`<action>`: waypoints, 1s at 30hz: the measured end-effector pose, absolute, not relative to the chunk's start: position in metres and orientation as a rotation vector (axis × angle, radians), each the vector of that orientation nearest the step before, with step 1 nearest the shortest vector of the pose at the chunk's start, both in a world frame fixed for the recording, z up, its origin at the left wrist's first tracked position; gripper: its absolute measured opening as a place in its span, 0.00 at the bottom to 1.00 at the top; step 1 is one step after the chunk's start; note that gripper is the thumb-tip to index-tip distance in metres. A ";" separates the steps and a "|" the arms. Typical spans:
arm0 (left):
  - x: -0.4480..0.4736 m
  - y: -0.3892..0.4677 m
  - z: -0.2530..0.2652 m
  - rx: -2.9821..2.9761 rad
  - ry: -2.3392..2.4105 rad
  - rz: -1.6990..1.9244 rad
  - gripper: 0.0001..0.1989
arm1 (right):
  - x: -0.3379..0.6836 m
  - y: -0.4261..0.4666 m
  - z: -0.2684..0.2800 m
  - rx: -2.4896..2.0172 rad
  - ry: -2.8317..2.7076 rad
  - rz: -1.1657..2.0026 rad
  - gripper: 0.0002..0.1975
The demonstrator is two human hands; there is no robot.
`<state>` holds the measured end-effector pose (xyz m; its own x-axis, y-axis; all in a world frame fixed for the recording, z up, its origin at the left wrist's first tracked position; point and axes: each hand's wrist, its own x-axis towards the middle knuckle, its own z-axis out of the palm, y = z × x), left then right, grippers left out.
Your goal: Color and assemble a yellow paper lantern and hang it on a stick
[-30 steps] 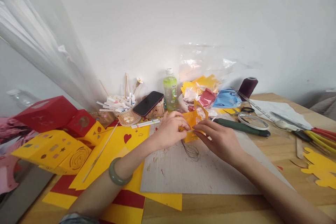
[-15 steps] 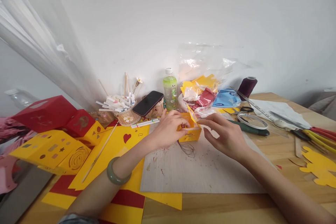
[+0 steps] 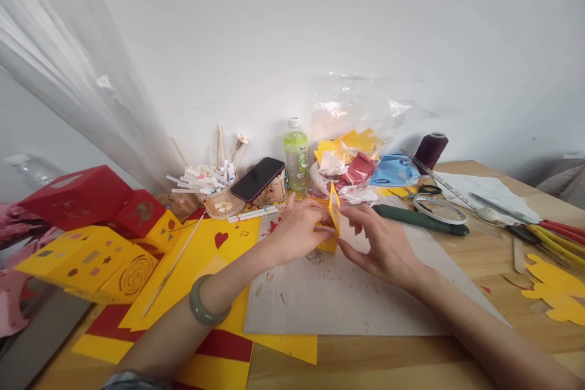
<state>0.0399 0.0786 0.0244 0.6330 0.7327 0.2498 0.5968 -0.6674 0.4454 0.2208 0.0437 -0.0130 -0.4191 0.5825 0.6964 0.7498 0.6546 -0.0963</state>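
Observation:
A small yellow paper box [image 3: 328, 246] with cut-out shapes stands on the grey-white board [image 3: 320, 301], partly hidden by my hands. My left hand [image 3: 299, 225] grips it from the left, some fingertips reaching inside. One yellow side flap [image 3: 334, 207] points upward at the box's right. Against that right side my right hand [image 3: 379, 241] is curled, forefinger by the flap and thumb lower down near the wall. A loose coil of dark thread [image 3: 315, 257] lies just in front of the box.
Red and yellow paper boxes [image 3: 86, 256] and yellow sheets [image 3: 205, 250] lie left. Behind are a phone [image 3: 259, 178], a green-labelled bottle [image 3: 296, 158] and a plastic bag of scraps [image 3: 350, 152]. A green-handled tool [image 3: 420, 219], white tape roll [image 3: 439, 210] and scissors [image 3: 418, 192] lie right.
The upright flap has swung more edge-on, and my right hand has moved left against the box's right side. My left hand has shifted slightly and covers more of the box.

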 end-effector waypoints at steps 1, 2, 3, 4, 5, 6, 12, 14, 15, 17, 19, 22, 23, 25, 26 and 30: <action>0.040 0.079 0.024 2.509 1.083 0.599 0.04 | 0.221 0.043 -0.013 -1.004 -2.169 -0.353 0.17; 0.041 0.079 0.024 2.486 1.101 0.600 0.03 | 0.221 0.043 -0.013 -0.985 -2.191 -0.402 0.14; 0.041 0.079 0.024 2.468 1.120 0.602 0.03 | 0.221 0.043 -0.012 -0.973 -2.210 -0.443 0.11; 0.042 0.079 0.025 2.454 1.138 0.605 0.03 | 0.222 0.043 -0.011 -0.972 -2.219 -0.475 0.10; 0.042 0.078 0.026 2.443 1.149 0.607 0.03 | 0.222 0.042 -0.011 -0.982 -2.217 -0.498 0.09; 0.042 0.078 0.026 2.433 1.152 0.608 0.02 | 0.222 0.042 -0.011 -1.000 -2.205 -0.513 0.08; 0.041 0.076 0.031 2.370 1.139 0.601 0.01 | 0.220 0.041 -0.016 -1.132 -2.146 -0.345 0.09; 0.041 0.076 0.032 2.322 1.165 0.613 0.01 | 0.217 0.041 -0.018 -1.174 -2.139 -0.199 0.10; 0.041 0.075 0.033 2.298 1.176 0.615 0.02 | 0.216 0.041 -0.019 -1.196 -2.132 -0.118 0.10; 0.040 0.075 0.034 2.269 1.185 0.609 0.03 | 0.214 0.041 -0.018 -1.234 -2.109 0.057 0.10; 0.040 0.074 0.035 2.271 1.181 0.599 0.03 | 0.212 0.040 -0.016 -1.258 -2.084 0.239 0.08; 0.040 0.074 0.036 2.273 1.192 0.592 0.04 | 0.209 0.038 -0.012 -1.277 -2.040 0.478 0.07; 0.040 0.074 0.036 2.267 1.195 0.594 0.05 | 0.208 0.038 -0.011 -1.280 -2.025 0.542 0.07; 0.040 0.075 0.035 2.250 1.190 0.608 0.06 | 0.207 0.037 -0.009 -1.278 -1.999 0.647 0.07; 0.040 0.075 0.034 2.240 1.179 0.618 0.06 | 0.207 0.037 -0.008 -1.275 -1.989 0.687 0.08; 0.040 0.077 0.031 2.193 1.144 0.639 0.07 | 0.207 0.037 -0.008 -1.267 -1.958 0.778 0.09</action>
<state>0.0397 0.0772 0.0315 0.5175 0.8432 0.1453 0.5661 -0.4648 0.6808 0.2070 0.0373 -0.0075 -0.3036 0.9286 0.2133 0.5292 0.3505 -0.7727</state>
